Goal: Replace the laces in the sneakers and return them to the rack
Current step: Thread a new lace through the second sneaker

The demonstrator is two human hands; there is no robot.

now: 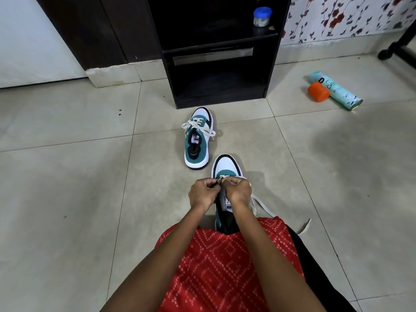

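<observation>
We are lacing the near sneaker (226, 170): both hands (219, 192) pinch its lace (225, 179); next, thread another eyelet.

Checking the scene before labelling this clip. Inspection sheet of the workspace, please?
Surface: tiled floor, a few dark specks.
Job's things: near sneaker between the person's knees, its lace trailing right; far sneaker upright before the rack, laced, ends loose.
Clutter: spray can lying on its side, orange cap touching it; blue-lidded jar on a rack shelf.
Grippers: left hand and right hand both pinch the lace over the front eyelets.
Cables: nothing seen.
Surroundings: floral wallpaper, black furniture leg at right.
</observation>
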